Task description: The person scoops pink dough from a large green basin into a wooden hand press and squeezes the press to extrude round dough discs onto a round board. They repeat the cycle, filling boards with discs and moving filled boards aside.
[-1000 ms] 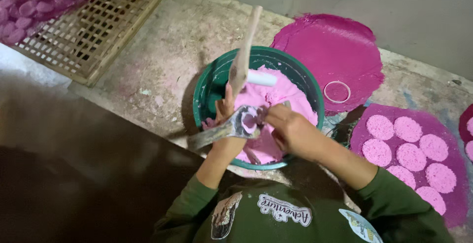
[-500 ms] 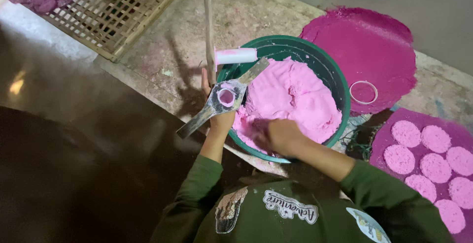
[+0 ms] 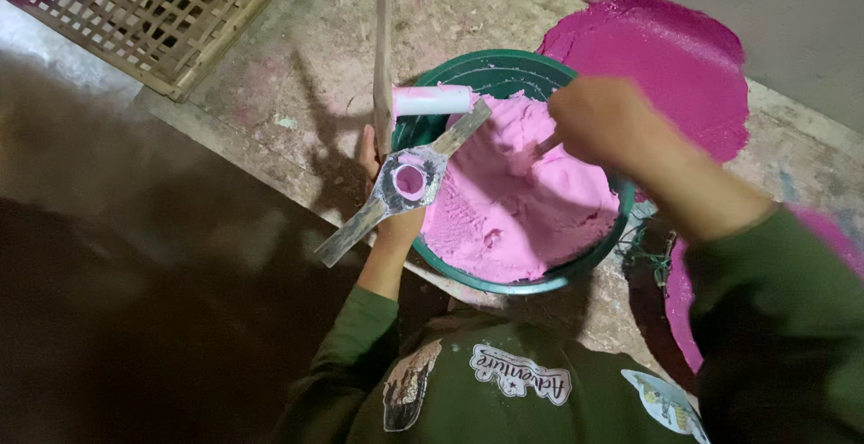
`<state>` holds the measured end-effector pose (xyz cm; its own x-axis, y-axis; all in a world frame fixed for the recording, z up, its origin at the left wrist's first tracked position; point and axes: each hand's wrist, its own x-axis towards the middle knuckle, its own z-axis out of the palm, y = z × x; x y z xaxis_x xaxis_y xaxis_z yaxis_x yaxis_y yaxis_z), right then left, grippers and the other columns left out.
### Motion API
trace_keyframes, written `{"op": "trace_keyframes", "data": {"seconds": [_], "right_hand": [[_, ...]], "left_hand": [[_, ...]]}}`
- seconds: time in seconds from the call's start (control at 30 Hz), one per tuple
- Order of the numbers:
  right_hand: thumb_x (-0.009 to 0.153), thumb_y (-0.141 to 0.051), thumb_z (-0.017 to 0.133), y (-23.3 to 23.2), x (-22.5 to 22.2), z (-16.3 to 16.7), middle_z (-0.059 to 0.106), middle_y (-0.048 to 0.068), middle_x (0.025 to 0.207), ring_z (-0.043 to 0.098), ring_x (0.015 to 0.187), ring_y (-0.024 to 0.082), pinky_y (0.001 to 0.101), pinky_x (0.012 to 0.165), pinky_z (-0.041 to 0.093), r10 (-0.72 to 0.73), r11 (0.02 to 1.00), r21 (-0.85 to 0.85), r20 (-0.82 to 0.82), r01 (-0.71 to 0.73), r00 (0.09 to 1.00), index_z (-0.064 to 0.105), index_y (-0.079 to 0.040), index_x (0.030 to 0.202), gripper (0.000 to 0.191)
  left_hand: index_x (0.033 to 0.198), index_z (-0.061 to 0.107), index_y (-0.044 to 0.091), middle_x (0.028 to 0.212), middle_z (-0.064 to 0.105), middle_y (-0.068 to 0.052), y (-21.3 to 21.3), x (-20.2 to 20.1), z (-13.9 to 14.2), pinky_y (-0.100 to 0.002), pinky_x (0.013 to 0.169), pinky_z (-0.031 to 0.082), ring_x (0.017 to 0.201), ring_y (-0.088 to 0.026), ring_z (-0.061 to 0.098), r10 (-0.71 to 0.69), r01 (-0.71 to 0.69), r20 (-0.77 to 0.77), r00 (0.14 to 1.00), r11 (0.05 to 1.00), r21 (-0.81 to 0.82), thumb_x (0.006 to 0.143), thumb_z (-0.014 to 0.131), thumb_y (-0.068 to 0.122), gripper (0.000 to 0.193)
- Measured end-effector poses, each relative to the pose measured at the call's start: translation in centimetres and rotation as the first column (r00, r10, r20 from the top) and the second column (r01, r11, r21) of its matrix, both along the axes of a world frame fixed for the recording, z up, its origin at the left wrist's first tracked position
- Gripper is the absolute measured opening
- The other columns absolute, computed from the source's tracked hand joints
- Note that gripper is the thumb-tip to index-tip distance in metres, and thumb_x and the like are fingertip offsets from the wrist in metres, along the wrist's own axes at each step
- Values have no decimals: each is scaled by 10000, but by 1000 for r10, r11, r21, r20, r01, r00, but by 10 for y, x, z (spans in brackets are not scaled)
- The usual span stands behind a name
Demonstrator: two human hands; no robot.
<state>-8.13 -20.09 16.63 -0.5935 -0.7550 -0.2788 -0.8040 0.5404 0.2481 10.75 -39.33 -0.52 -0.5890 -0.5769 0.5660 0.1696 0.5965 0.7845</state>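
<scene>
The left hand (image 3: 389, 194) was closed around a flat grey metal mould (image 3: 407, 181) with a round ring at its middle and a long handle to either side, holding it level just beside the left rim of the basin; the ring was packed with pink paste, and one handle reached out over the dough while the other pointed down and left over the floor. The right hand (image 3: 601, 120) was curled into a loose fist above the far side of a round dark green plastic basin (image 3: 576, 269), its fingers pinching something small and pale at the surface of the paste, though blur hid exactly what. The basin stood on a rough concrete floor (image 3: 297, 93) and was heaped with soft pink dough (image 3: 522, 201), dented and smeared. A thin wooden stick (image 3: 383, 39) stood upright at the basin's left edge, touching a short white cylinder (image 3: 432, 100) that lay across the rim. Beyond the basin lay a round magenta-coated disc (image 3: 666, 57), and at the upper left a woven bamboo rack (image 3: 171, 12) rested on the floor. Both forearms wore dark green sleeves (image 3: 360, 336).
</scene>
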Motion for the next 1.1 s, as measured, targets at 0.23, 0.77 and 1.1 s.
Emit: {"op": "trace_keyframes", "data": {"seconds": [0.23,0.77,1.1], "right_hand": [[938,-279,580,-4,44,-72,499,136,1466,413,1415,248,644,1029,368,305,913,-159,-343,-375,888,672,-63,1282,416],[1040,-531,307,-39,69,-222,184,202,1658,61,1569,319,541,1251,-60,439,876,-350,300,-330,847,188,-19,1586,758],[956,-286,584,-11,15,-92,699,212,1151,731,1022,349,535,761,603,-34,983,179,-56,43,998,636,-16,1268,416]], "left_hand": [[1599,149,19,1588,342,-264,0,0,-9,-496,1201,425,1423,-413,483,34,-35,-15,999,999,-16,839,893,149,1072],[1579,235,-52,1614,251,-196,-7,-8,-27,-447,1213,370,1432,-348,420,-13,12,3,1000,991,132,862,851,165,970],[1502,354,-68,1576,273,-238,-5,0,-21,-445,1183,385,1418,-341,428,39,-39,20,999,999,-8,889,831,173,813]]}}
